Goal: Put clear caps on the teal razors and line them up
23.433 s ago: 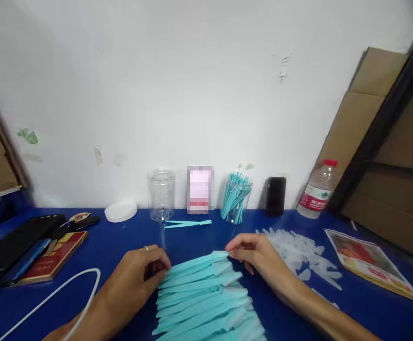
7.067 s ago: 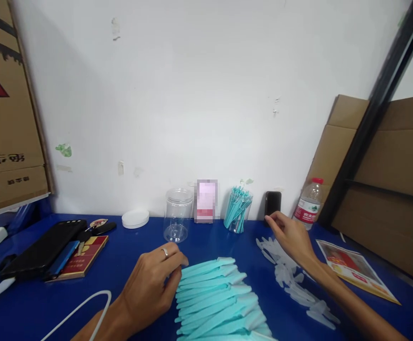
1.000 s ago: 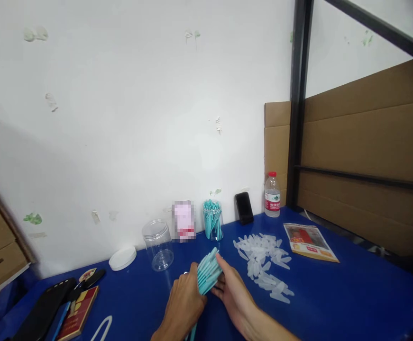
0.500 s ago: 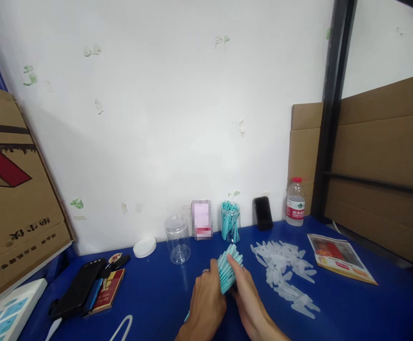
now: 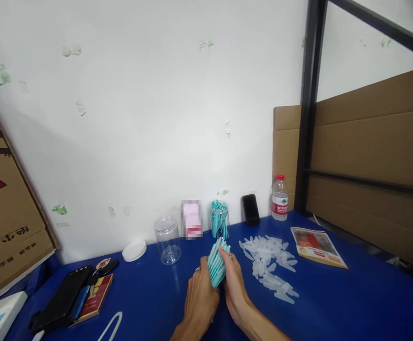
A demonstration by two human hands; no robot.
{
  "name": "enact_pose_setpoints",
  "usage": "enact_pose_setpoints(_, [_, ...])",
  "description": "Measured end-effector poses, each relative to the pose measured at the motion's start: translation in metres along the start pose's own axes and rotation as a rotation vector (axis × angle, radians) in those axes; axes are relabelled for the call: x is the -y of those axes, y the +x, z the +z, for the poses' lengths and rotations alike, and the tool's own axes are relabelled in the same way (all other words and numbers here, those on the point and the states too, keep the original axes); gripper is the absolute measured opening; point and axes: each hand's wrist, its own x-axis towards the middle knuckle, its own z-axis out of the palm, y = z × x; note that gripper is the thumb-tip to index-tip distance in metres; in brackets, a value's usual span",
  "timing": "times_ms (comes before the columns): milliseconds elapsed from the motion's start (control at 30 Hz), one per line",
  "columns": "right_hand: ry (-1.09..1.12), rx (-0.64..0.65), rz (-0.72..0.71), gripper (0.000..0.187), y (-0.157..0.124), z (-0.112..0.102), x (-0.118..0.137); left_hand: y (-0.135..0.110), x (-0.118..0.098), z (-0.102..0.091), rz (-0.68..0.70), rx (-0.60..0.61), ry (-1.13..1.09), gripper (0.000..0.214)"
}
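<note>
My left hand point(image 5: 202, 296) and my right hand point(image 5: 235, 282) are closed from both sides around a bundle of thin turquoise plastic sticks point(image 5: 216, 267). The upper ends point up and away from me; the lower ends are hidden by my hands. Behind the bundle stands a clear jar point(image 5: 224, 220) packed with similar turquoise sticks. To the right of my right hand lies a loose pile of translucent white pointed plastic pieces point(image 5: 268, 260). An empty clear jar point(image 5: 167, 241) stands left of the bundle, with a round white lid point(image 5: 134, 250) beside it.
Along the wall stand a blurred pink card point(image 5: 191, 220), a black phone point(image 5: 251, 210) and a red-capped water bottle point(image 5: 279, 199). A printed packet point(image 5: 318, 248) lies at right. On the left are a black device point(image 5: 64, 298), a red-gold box point(image 5: 96, 298) and a white cable point(image 5: 112, 327).
The view has turned slightly right, so everything sits further left. Both hands still hold the stick bundle, which now stands somewhat more enclosed between them.
</note>
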Motion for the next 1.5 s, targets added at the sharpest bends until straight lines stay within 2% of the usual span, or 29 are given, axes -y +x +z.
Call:
enact_pose_setpoints(133, [-0.015, -0.011, 0.023, 0.063, -0.006, 0.004, 0.008, -0.005, -0.003, -0.005, 0.01, -0.033, -0.059, 0.052])
enact_pose_setpoints(300, [-0.01, 0.157, -0.085, 0.071, -0.009, 0.018, 0.023, -0.007, -0.005, -0.007, 0.05, -0.11, -0.175, 0.062])
enact_pose_setpoints(400, [-0.059, 0.206, -0.149, 0.076, -0.013, 0.036, 0.039, -0.003, -0.005, -0.011, 0.118, -0.24, -0.427, 0.061])
enact_pose_setpoints(467, [-0.147, 0.183, -0.182, 0.083, -0.016, 0.053, 0.055, 0.002, -0.007, -0.021, 0.141, -0.37, -0.643, 0.063])
enact_pose_setpoints(533, [-0.194, 0.185, -0.263, 0.085, -0.018, 0.074, 0.075, 0.012, -0.008, -0.042, 0.116, -0.514, -0.727, 0.071])
enact_pose_setpoints(600, [-0.193, 0.274, -0.355, 0.081, -0.015, 0.101, 0.098, 0.026, -0.009, -0.073, 0.133, -0.612, -0.736, 0.071])
enact_pose_setpoints(733, [-0.119, 0.536, -0.606, 0.046, 0.006, 0.166, 0.134, 0.064, -0.002, -0.145, 0.237, -0.71, -0.751, 0.061])
enact_pose_setpoints(800, [-0.101, 0.55, -0.665, 0.034, 0.02, 0.196, 0.142, 0.083, 0.007, -0.171, 0.279, -0.745, -0.756, 0.056])
enact_pose_setpoints(867, [-0.107, 0.541, -0.701, 0.029, 0.032, 0.219, 0.142, 0.099, 0.019, -0.185, 0.312, -0.777, -0.757, 0.053])
enact_pose_setpoints(967, [-0.146, 0.519, -0.738, 0.026, 0.044, 0.235, 0.128, 0.113, 0.038, -0.184, 0.341, -0.816, -0.761, 0.052])
enact_pose_setpoints(1167, [-0.206, 0.554, -0.759, 0.025, 0.055, 0.239, 0.098, 0.125, 0.061, -0.16, 0.379, -0.876, -0.792, 0.048])
enact_pose_setpoints(1333, [-0.226, 0.556, -0.798, 0.021, 0.058, 0.249, 0.108, 0.137, 0.061, -0.168, 0.399, -0.934, -0.8, 0.047])
enact_pose_setpoints(1500, [-0.236, 0.547, -0.828, 0.022, 0.06, 0.251, 0.118, 0.144, 0.055, -0.173, 0.414, -0.933, -0.791, 0.047])
